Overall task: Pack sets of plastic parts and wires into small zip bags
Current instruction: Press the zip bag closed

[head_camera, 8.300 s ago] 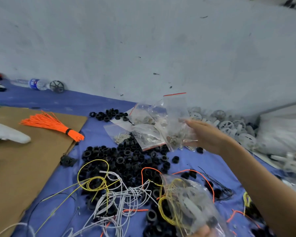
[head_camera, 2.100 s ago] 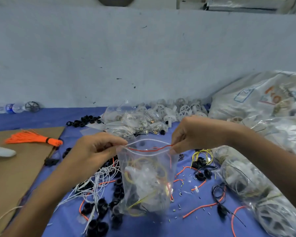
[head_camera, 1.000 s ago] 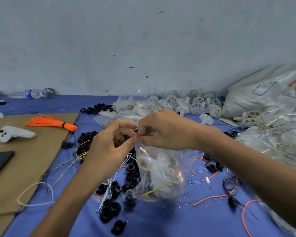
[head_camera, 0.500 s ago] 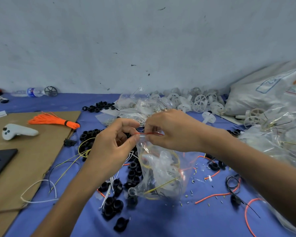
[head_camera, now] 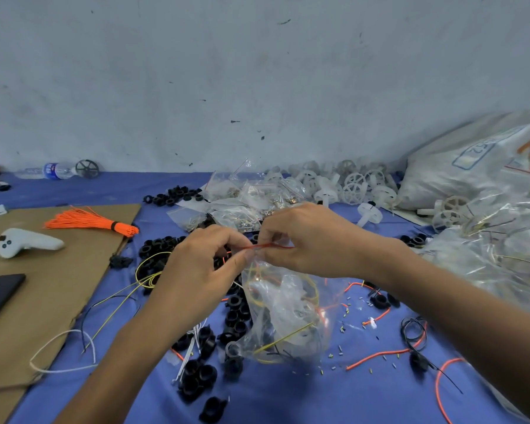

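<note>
Red marks the zip strip (head_camera: 266,246) across the mouth of the clear zip bag (head_camera: 285,313), and that strip is where your work lies. Your left hand (head_camera: 196,270) pinches its left end between thumb and forefinger. Your right hand (head_camera: 312,240) pinches it just beside, with its fingers (head_camera: 271,232) curled over the top edge. The bag hangs from those two grips over the blue cloth (head_camera: 288,399). Its bottom is at the black rings (head_camera: 236,316), though I cannot tell whether it touches them. Through the plastic you can make out a white plastic part, yellow wire and some dark wire.

You appear to be sealing the bag. Anchor the left corner firmly, line up the two tracks, then run your right thumb and forefinger along the strip to the far corner, pressing all the way. The bag looks puffed, so squeeze some air out before the last stretch closes. Watch the yellow wire: one loop sits close under the strip, and if it gets caught in the track the seal will likely gape. Push it down first if it rides up. Tug the mouth lightly afterwards to check the seal, then lay the bag with the filled bags (head_camera: 487,255) on your right.
</note>
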`<state>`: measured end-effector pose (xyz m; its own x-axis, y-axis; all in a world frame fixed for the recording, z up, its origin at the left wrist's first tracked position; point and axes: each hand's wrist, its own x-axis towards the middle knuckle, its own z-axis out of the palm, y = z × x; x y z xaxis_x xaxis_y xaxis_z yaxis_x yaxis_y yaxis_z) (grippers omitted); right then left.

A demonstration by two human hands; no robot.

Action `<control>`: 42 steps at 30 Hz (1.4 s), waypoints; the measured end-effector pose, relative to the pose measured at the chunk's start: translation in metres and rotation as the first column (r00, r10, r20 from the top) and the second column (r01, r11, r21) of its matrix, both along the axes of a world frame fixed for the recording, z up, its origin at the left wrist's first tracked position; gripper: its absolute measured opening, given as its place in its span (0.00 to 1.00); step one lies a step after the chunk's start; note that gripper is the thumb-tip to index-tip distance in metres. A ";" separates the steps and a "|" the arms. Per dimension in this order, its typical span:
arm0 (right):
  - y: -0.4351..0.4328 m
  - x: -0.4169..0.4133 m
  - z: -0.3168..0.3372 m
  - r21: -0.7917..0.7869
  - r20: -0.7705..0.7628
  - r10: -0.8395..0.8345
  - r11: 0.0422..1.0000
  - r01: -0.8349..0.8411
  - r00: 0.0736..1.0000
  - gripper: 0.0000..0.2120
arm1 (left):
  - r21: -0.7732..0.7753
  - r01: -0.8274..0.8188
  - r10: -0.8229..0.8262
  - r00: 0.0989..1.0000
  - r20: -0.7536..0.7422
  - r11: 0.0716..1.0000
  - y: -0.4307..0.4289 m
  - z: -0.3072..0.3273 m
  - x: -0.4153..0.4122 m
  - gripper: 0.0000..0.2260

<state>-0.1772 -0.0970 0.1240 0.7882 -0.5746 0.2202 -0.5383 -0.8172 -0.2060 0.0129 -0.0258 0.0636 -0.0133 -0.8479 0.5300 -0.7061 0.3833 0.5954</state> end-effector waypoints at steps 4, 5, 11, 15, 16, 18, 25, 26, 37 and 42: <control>-0.001 -0.004 -0.001 -0.013 0.036 -0.018 1.000 0.018 0.999 0.08 | 0.001 -0.013 0.013 1.000 0.019 1.000 -0.001 -0.001 0.004 0.02; -0.001 -0.004 -0.002 -0.014 0.034 -0.015 1.000 0.015 0.999 0.08 | 0.003 -0.009 0.009 0.999 0.038 1.000 -0.001 -0.001 0.002 0.02; 0.000 -0.004 -0.005 -0.016 0.014 0.000 1.000 0.001 1.000 0.06 | -0.002 0.000 0.000 0.994 0.110 1.000 -0.001 0.001 -0.003 0.04; -0.001 -0.008 -0.005 0.001 0.018 -0.015 1.000 0.015 1.000 0.05 | 0.018 -0.005 0.003 0.992 0.130 1.000 -0.001 -0.001 -0.001 0.04; -0.001 -0.008 -0.005 -0.010 0.014 -0.013 1.000 0.013 1.000 0.05 | 0.011 0.000 -0.002 0.989 0.151 1.000 -0.001 0.000 -0.002 0.04; 0.001 -0.006 -0.007 -0.041 -0.005 -0.011 0.999 0.011 1.000 0.04 | -0.004 0.017 -0.016 0.983 0.181 1.000 -0.003 0.001 -0.006 0.03; 0.001 -0.018 -0.001 -0.019 -0.017 -0.055 0.998 0.055 0.998 0.07 | 0.000 0.003 -0.003 0.978 0.208 1.000 -0.004 0.002 -0.003 0.01; 0.001 -0.018 -0.001 -0.020 -0.017 -0.056 0.998 0.056 0.998 0.07 | -0.002 0.006 -0.005 0.977 0.213 1.000 -0.005 0.003 -0.004 0.02; 0.002 -0.034 0.000 -0.028 -0.021 -0.089 0.996 0.088 0.996 0.05 | 0.014 0.013 -0.016 0.974 0.226 1.000 -0.007 0.006 -0.013 0.00; 0.006 -0.031 -0.003 -0.040 -0.002 -0.063 0.997 0.063 0.998 0.06 | 0.023 0.045 -0.049 0.968 0.245 0.999 -0.009 0.009 -0.025 0.04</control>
